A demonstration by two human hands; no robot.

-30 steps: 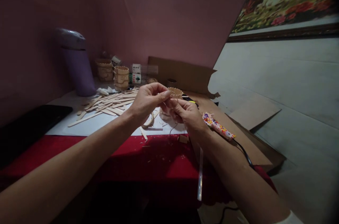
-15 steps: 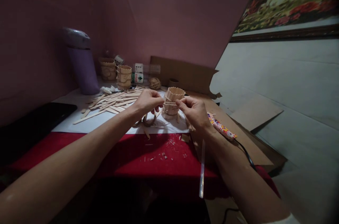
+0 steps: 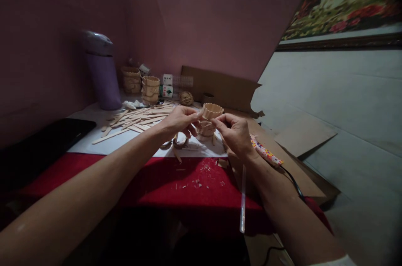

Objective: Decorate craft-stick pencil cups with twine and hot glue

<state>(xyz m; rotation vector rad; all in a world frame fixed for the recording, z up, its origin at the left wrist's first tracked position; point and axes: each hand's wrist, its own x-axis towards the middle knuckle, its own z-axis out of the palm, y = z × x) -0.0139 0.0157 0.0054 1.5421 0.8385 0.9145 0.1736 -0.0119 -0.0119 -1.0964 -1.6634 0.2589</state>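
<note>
A green-and-white label (image 3: 166, 91) is carried by a small box (image 3: 162, 91) lying well behind the stick cup (image 3: 211, 112). Dark lettering and a green tree-like mark are printed on it, but the letters are too small to be read. Dark marks are seen on the white box (image 3: 167, 78) stacked above it, and these are equally illegible.

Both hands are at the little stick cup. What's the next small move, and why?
Probably draw the thin strand snug around the stick cup. The left hand and right hand pinch at opposite sides of its middle, where that strand seems to cross it.
</note>
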